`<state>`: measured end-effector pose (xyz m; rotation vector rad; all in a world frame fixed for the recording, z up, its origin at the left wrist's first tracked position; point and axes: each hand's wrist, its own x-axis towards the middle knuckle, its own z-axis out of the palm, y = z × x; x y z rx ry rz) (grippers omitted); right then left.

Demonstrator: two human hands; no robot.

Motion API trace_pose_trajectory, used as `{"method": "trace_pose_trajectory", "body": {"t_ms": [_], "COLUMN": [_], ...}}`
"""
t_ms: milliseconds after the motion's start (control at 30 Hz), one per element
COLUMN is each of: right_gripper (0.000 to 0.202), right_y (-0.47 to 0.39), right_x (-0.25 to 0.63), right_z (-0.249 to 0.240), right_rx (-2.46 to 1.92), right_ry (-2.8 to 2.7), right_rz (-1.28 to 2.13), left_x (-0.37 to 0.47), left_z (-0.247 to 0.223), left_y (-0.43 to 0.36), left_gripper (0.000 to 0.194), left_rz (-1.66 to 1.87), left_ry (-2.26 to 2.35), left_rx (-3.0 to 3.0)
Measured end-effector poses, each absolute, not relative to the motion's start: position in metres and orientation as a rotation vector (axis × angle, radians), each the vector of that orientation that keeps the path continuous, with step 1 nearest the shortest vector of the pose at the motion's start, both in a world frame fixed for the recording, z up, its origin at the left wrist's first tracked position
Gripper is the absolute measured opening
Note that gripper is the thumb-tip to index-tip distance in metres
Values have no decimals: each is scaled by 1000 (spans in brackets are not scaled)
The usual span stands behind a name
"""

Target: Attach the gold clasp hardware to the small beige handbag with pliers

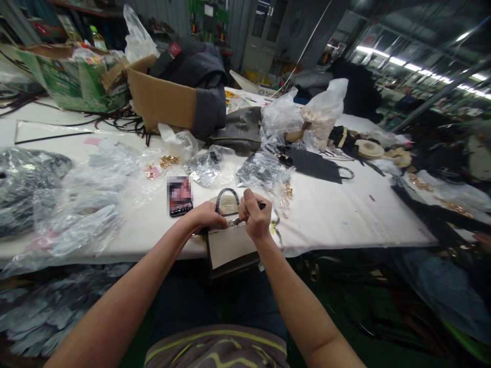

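A dark bag with a beige panel (232, 248) rests at the table's front edge, its looped handle (228, 193) standing up. My left hand (210, 214) is closed on the bag's upper left edge, beside the foot of the handle. In my right hand (253, 209), made into a fist, is a tool with a dark handle (262, 206); its metal end points toward my left fingers at the top of the bag. A round beige pad or roll (227, 203) shows behind the loop. Left of my hands lies a phone (181, 197) with its screen lit.
Plastic-wrapped pieces (92, 204) cover the left of the white table (337, 220). Behind are a cardboard box (163, 97), a green box (72, 82) and clear bags. Gold metal parts (288, 190) lie right of my hands. Another dark bag (312, 163) lies farther right; a person's hand (484, 241) shows at the right edge.
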<state>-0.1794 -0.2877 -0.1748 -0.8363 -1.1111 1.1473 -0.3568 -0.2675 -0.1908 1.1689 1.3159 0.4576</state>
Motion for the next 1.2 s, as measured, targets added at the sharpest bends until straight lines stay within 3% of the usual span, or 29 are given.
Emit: {"method": "trace_pose_trajectory", "body": {"t_ms": [1200], "right_gripper": [74], "right_y": [-287], "right_x": [-176], "right_z": [-179], "right_rx": [-891], "right_ry": [-1120], "right_rz": [1155], "left_x": [-348], "left_z": [-184], "left_y": [-275], "left_gripper": [38], "left_rz": [497], "left_ry": [1350], "left_rx": [1055]}}
